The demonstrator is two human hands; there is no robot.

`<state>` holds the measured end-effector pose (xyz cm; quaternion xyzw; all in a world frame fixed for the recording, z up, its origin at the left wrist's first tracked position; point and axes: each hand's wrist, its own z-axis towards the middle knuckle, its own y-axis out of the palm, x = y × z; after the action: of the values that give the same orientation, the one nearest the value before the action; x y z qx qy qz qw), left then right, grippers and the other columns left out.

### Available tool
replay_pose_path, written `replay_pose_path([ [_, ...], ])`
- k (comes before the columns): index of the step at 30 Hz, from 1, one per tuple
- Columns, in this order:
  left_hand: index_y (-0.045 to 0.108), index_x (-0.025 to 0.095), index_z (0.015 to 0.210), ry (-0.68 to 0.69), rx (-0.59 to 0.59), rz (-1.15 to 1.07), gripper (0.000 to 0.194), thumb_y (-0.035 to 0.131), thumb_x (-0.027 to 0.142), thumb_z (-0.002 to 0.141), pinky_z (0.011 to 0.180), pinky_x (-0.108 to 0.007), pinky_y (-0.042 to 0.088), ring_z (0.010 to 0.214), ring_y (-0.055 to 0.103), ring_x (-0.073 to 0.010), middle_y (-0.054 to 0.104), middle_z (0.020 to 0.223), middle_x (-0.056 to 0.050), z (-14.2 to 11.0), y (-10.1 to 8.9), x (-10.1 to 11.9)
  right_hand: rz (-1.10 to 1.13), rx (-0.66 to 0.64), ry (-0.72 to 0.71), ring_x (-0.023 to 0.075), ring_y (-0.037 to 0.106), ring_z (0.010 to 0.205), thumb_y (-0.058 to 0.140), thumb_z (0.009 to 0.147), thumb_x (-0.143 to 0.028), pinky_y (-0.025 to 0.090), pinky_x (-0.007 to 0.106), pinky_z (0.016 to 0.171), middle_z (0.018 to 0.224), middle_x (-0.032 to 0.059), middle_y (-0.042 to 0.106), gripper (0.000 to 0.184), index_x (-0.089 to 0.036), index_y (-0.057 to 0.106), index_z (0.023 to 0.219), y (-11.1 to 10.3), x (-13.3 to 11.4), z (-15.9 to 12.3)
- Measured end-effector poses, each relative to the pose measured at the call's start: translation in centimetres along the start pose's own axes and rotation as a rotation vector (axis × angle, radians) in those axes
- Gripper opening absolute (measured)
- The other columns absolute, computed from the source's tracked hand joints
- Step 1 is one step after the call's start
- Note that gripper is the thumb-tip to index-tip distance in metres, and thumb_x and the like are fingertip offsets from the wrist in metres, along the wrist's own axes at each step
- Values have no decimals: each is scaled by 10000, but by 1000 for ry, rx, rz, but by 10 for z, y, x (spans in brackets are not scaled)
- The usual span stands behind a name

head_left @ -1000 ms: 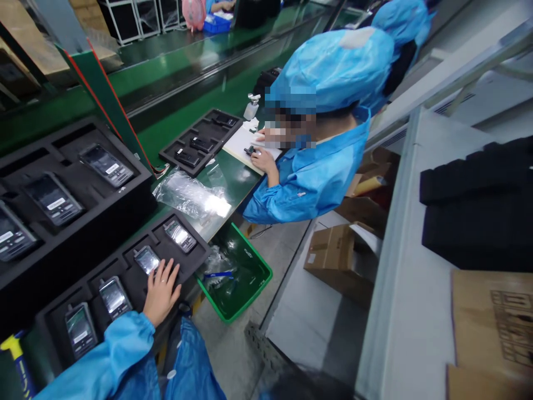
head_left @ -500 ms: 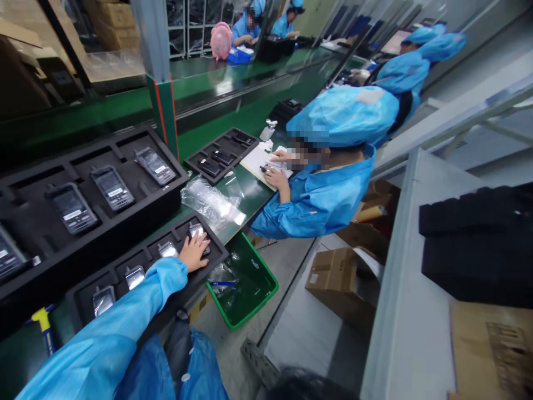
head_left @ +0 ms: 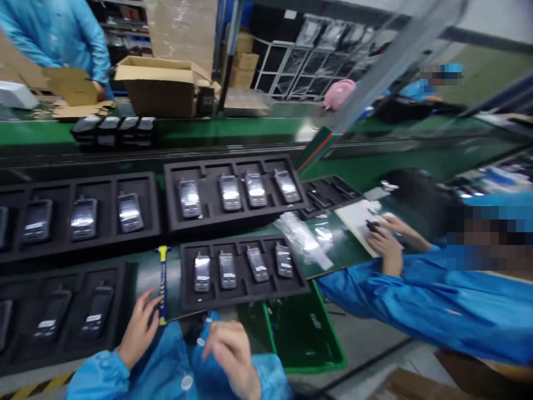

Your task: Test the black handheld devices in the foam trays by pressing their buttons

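Note:
My left hand [head_left: 140, 328] is at the table's front edge, fingers apart, beside a blue-and-yellow T-shaped tool [head_left: 162, 286]. Its fingertips are close to the tool's shaft; whether they touch it I cannot tell. My right hand [head_left: 229, 353] is raised in front of my body, fingers curled in and slightly blurred, with nothing visible in it. Just beyond it lies a black foam tray [head_left: 241, 297] holding several handsets with stubby antennas, one being a handset [head_left: 227, 270] near the middle. Left of my left hand is another foam tray [head_left: 119, 303] with dark handsets [head_left: 97, 312].
More foam trays with handsets, including a raised tray [head_left: 237, 218], stand behind. Clear plastic bags [head_left: 303, 239] lie to the right. Below the edge is a green bin [head_left: 339, 355]. A co-worker's blue sleeve [head_left: 366, 294] reaches in from the right, hands over white paper [head_left: 353, 222].
My view has swung left. My left hand has left the handset at the front tray's right end and is now beside the T-shaped tool. My right hand has come into view.

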<state>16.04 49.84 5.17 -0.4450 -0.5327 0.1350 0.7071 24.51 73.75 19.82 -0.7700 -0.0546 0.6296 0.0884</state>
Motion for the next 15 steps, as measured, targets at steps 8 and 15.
replay_pose_path([
  [8, 534, 80, 1221, -573, 274, -17, 626, 404, 542, 819, 1022, -465, 414, 1139, 497, -300, 479, 1217, -158, -68, -142, -205, -426, -228, 267, 256, 647, 791, 400, 945, -301, 480, 303, 711, 890, 102, 672, 334, -135, 690, 939, 239, 27, 111],
  [15, 360, 19, 1366, -693, -9, -286, 867, 425, 611, 736, 862, -415, 477, 916, 569, -266, 496, 1183, -175, -56, -171, -229, -618, -87, 428, 291, 567, 1079, 484, 912, -192, 450, 367, 942, 1148, 145, 598, 403, -52, 528, 1287, 301, 35, 134],
])
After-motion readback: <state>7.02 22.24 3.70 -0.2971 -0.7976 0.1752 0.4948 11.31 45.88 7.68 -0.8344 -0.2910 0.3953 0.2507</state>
